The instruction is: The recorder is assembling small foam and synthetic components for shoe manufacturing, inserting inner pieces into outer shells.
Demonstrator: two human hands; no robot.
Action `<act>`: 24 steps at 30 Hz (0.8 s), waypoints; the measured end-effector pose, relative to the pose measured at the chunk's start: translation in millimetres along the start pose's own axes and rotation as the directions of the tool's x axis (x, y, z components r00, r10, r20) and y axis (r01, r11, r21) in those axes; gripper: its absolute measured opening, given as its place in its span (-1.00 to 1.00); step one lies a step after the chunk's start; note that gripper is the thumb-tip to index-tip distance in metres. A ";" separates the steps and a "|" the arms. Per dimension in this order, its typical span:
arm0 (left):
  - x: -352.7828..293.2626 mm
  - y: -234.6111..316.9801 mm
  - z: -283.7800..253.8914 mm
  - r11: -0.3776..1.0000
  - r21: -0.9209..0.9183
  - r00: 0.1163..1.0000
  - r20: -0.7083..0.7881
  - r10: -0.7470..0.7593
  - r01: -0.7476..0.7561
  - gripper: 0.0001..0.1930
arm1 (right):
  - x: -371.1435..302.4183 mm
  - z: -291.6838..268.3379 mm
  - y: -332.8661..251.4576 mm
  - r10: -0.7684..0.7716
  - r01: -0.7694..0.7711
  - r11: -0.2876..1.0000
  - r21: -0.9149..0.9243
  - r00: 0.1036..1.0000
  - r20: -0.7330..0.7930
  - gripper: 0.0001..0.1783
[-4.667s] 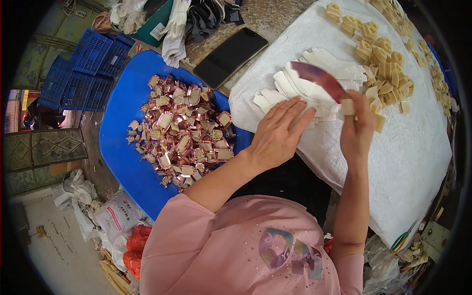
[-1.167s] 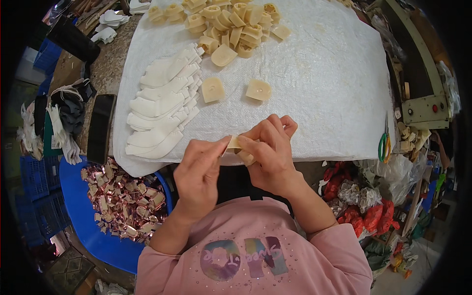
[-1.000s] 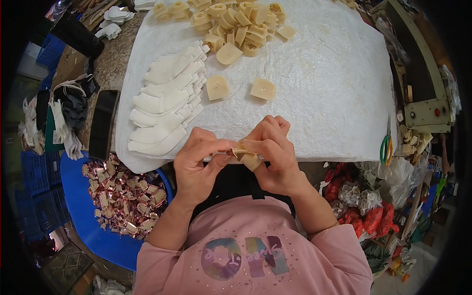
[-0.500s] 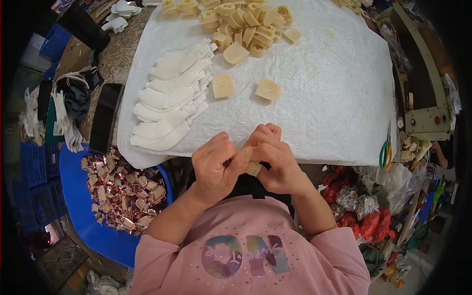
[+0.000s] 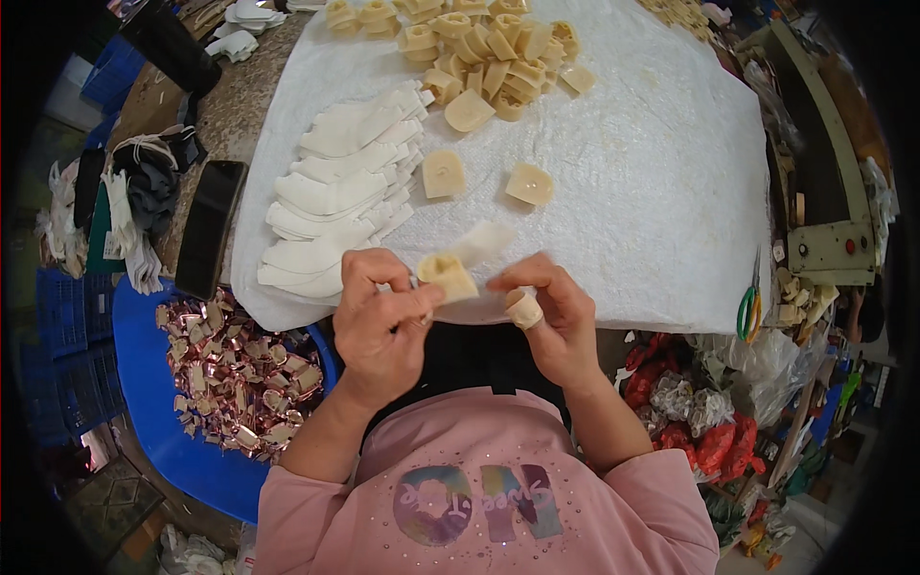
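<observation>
Pinching a cream moulded piece (image 5: 448, 278) between thumb and fingers, the left grip (image 5: 380, 321) sits at the near edge of the white-covered tabletop (image 5: 652, 211). From where I stand, the right grip (image 5: 556, 321) is just across from it, parted between forefinger and thumb, with a cream band (image 5: 524, 309) around the thumb. A pale sliver (image 5: 484, 242), too blurred to make out, shows just beyond both. Farther out lie two loose cream pieces (image 5: 444, 174), then a heap of more (image 5: 494, 57). White curved strips (image 5: 335, 182) overlap beyond the left grip, toward its left.
</observation>
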State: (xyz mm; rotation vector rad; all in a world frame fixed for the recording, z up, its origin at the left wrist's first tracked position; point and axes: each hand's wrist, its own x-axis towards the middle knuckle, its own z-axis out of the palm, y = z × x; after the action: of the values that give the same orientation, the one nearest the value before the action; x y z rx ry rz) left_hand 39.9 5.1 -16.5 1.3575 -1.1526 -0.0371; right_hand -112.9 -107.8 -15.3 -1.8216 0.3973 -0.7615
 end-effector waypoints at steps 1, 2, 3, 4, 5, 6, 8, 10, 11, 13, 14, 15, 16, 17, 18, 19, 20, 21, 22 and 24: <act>0.9 5.0 2.7 1.000 0.003 1.000 -0.001 -0.001 0.001 -0.75 | -7.8 4.2 2.1 0.257 -0.248 0.908 0.339 0.966 0.020 -0.77; 1.6 9.0 5.5 0.999 -0.052 1.000 -0.017 0.006 -0.007 -0.76 | -13.1 7.9 1.0 0.369 -0.333 0.834 0.440 0.929 0.002 -0.77; 2.8 12.1 9.3 0.994 -0.110 0.999 -0.031 0.014 -0.017 -0.76 | -12.6 10.4 -0.3 0.371 -0.333 0.833 0.441 0.929 0.000 -0.77; 3.9 15.3 13.1 0.990 -0.135 0.998 -0.037 0.041 -0.046 -0.77 | -11.1 13.5 -6.5 0.419 -0.332 0.748 0.575 0.908 -0.020 -0.76; 2.2 16.0 12.9 0.989 -0.143 0.999 -0.027 0.040 -0.044 -0.77 | -11.2 15.3 -9.8 0.467 -0.313 0.647 0.696 0.884 -0.036 -0.74; -0.2 17.0 12.0 0.984 -0.175 0.997 0.060 0.040 -0.029 -0.77 | -13.4 16.2 -9.9 0.472 -0.309 0.647 0.697 0.880 -0.049 -0.74; -1.2 16.3 13.4 0.977 -0.212 0.987 0.153 0.044 -0.011 -0.77 | -17.3 15.9 -9.4 0.416 -0.271 0.689 0.672 0.907 -0.060 -0.73; -1.2 15.1 16.1 0.989 -0.081 0.972 0.189 0.140 -0.127 -0.79 | -23.6 9.8 -10.3 0.421 -0.284 0.689 0.667 0.905 -0.051 -0.74; -1.2 14.7 17.4 0.982 -0.014 0.960 0.209 0.185 -0.187 -0.79 | -25.4 7.3 -10.5 0.422 -0.299 0.689 0.661 0.906 -0.029 -0.74; -1.2 13.4 20.1 0.973 0.051 0.948 0.241 0.208 -0.226 -0.81 | -22.4 6.0 -14.8 0.438 -0.325 0.689 0.648 0.899 -0.015 -0.74; -1.2 13.2 21.0 0.956 0.119 0.935 0.272 0.228 -0.268 -0.84 | -20.3 5.7 -17.8 0.452 -0.351 0.688 0.635 0.892 0.003 -0.74; -0.4 14.5 22.1 0.957 0.115 0.934 0.275 0.229 -0.268 -0.84 | -18.4 5.8 -20.5 0.455 -0.350 0.688 0.636 0.890 -0.002 -0.74; 0.6 16.8 23.9 0.944 0.160 0.927 0.294 0.234 -0.289 -0.85 | -16.6 5.7 -22.4 0.455 -0.385 0.737 0.555 0.890 0.012 -0.74; 1.0 18.2 25.6 0.929 0.204 0.919 0.313 0.238 -0.310 -0.86 | -15.3 5.1 -23.3 0.456 -0.414 0.780 0.469 0.890 0.027 -0.73; 0.6 18.5 26.9 0.929 0.203 0.920 0.313 0.237 -0.308 -0.86 | -14.4 4.0 -23.2 0.458 -0.416 0.779 0.469 0.889 0.027 -0.73; 1.0 19.1 27.0 0.921 0.228 0.916 0.328 0.232 -0.315 -0.86 | -12.7 3.4 -23.6 0.456 -0.435 0.810 0.394 0.889 0.044 -0.73; 1.5 19.6 26.7 0.913 0.252 0.911 0.344 0.227 -0.322 -0.85 | -11.2 2.8 -23.7 0.454 -0.449 0.836 0.316 0.889 0.062 -0.72; 2.1 19.8 25.5 0.913 0.254 0.912 0.343 0.225 -0.320 -0.85 | -10.0 2.1 -23.3 0.454 -0.450 0.835 0.316 0.889 0.065 -0.72; 2.3 18.9 24.2 0.926 0.241 0.917 0.346 0.199 -0.292 -0.86 | -9.8 1.0 -21.6 0.443 -0.451 0.845 0.289 0.891 0.095 -0.68; 3.5 15.2 20.7 0.938 0.229 0.921 0.349 0.172 -0.262 -0.87 | -10.0 -1.9 -15.9 0.433 -0.451 0.854 0.261 0.893 0.127 -0.63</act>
State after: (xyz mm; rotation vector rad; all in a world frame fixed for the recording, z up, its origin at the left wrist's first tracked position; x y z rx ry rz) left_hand 19.4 -7.7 -7.1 1.4895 -1.6325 0.0650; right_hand -123.0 -97.2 -3.2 -1.4046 0.6080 -0.4104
